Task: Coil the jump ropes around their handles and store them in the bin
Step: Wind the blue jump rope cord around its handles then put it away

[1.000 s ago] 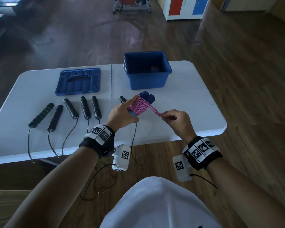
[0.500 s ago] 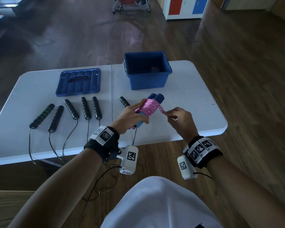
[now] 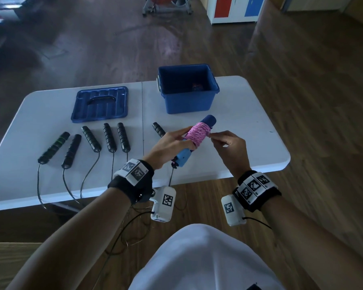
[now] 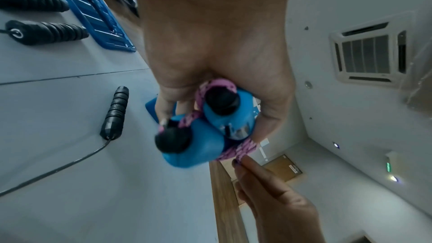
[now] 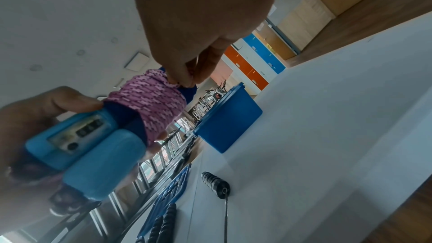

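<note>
My left hand (image 3: 169, 145) grips two blue jump-rope handles (image 3: 184, 158) held side by side, with pink rope (image 3: 198, 134) coiled round their middle. The wrist views show the handles (image 4: 194, 147) (image 5: 93, 147) and the pink rope (image 4: 243, 150) (image 5: 151, 103) close up. My right hand (image 3: 228, 146) pinches the rope's last bit right at the coil's upper end; its fingertips (image 5: 184, 78) press against the windings. The open blue bin (image 3: 188, 101) stands behind on the white table (image 3: 249, 130), with something small and dark inside.
The bin's blue lid (image 3: 100, 104) lies at the back left. Several black jump-rope handles (image 3: 88, 139) lie in a row on the table's left half, and one more black handle (image 3: 158, 129) by my left hand. Their black cords hang over the near edge.
The free length of pink rope between my hands has shortened to nothing. My right hand moved left up to the coil, and the left hand tilted the handles more upright.
</note>
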